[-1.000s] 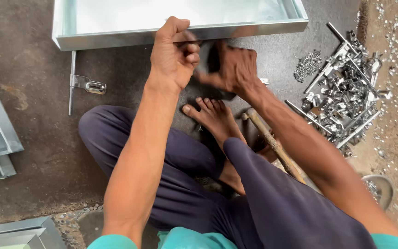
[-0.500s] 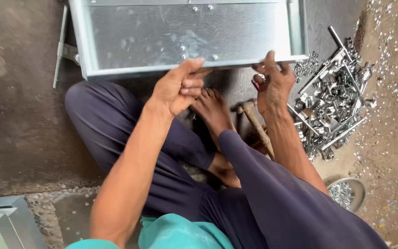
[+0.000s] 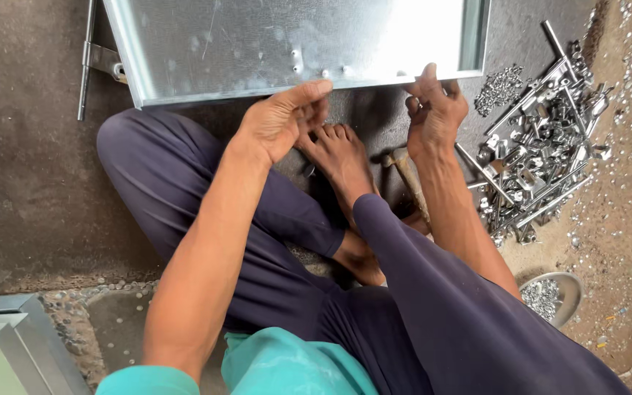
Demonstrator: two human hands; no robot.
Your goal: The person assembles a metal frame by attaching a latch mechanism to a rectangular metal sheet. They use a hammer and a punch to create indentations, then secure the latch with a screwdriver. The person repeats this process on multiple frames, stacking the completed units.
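One head-worn camera looks steeply down, close over the seated person's lap and floor.

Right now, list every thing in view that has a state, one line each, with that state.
Galvanized sheet-metal panel: flat on the floor, near edge under both hands.
Left hand: open, fingertips on the panel's edge.
Right hand: fingers curled at the panel's edge; grip unclear.
Hammer: lying on the floor, unheld.
Pile of metal latches: loose heap.
Metal bowl: holds small metal pieces.
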